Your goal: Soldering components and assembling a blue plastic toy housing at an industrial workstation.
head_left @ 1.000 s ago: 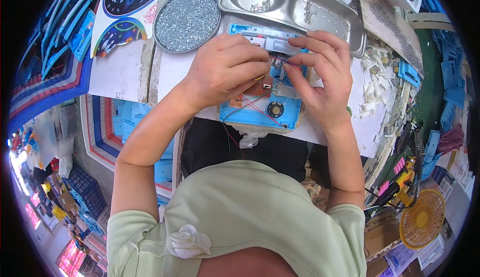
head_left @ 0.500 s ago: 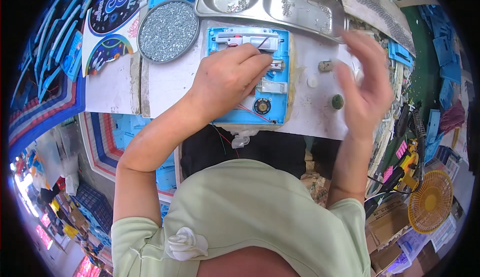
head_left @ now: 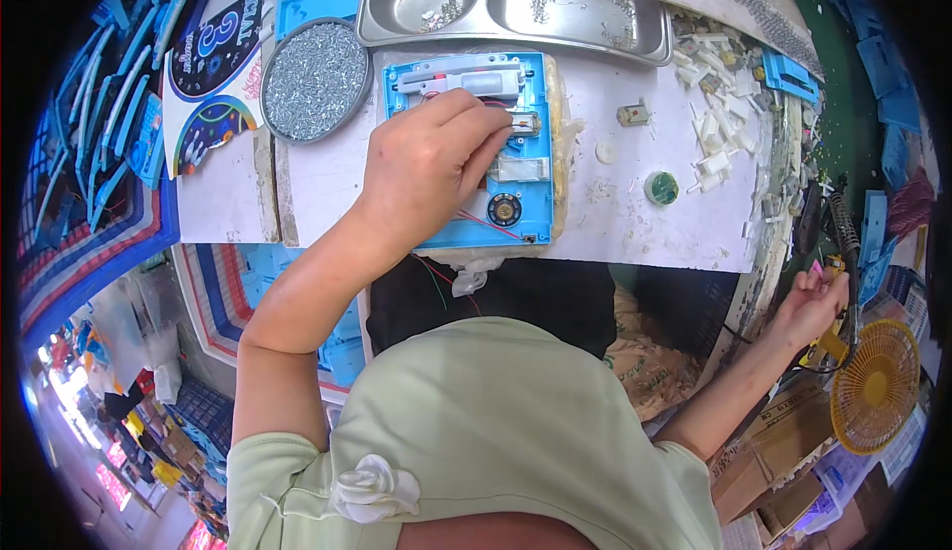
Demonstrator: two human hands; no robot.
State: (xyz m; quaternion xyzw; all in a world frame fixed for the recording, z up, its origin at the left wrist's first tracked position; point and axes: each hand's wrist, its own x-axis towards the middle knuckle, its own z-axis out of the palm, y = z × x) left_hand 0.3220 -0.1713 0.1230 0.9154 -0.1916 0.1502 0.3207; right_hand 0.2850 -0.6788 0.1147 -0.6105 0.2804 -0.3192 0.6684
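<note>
A blue plastic toy panel [head_left: 535, 203] lies flat on the white table [head_left: 635, 223], with a grey mechanism at its top, a small round speaker [head_left: 504, 210] and red wires. My left hand [head_left: 426, 163] rests on the panel, its fingertips pinched on a small metal part [head_left: 523, 122] near the middle. My right hand [head_left: 811, 307] is far out to the right, below the table's edge. It is closed around the yellow handle of a soldering iron [head_left: 843, 238] whose dark shaft points up.
A round tin of screws [head_left: 315, 79] and a two-compartment steel tray [head_left: 516, 0] stand behind the panel. White plastic bits [head_left: 714, 138] and a small green disc [head_left: 661, 188] lie to the right. A yellow fan [head_left: 878, 386] and cardboard boxes [head_left: 764, 451] sit lower right.
My right hand has left the panel, swung right over the table and dropped past its edge to the soldering iron. My left hand has stayed on the panel.
</note>
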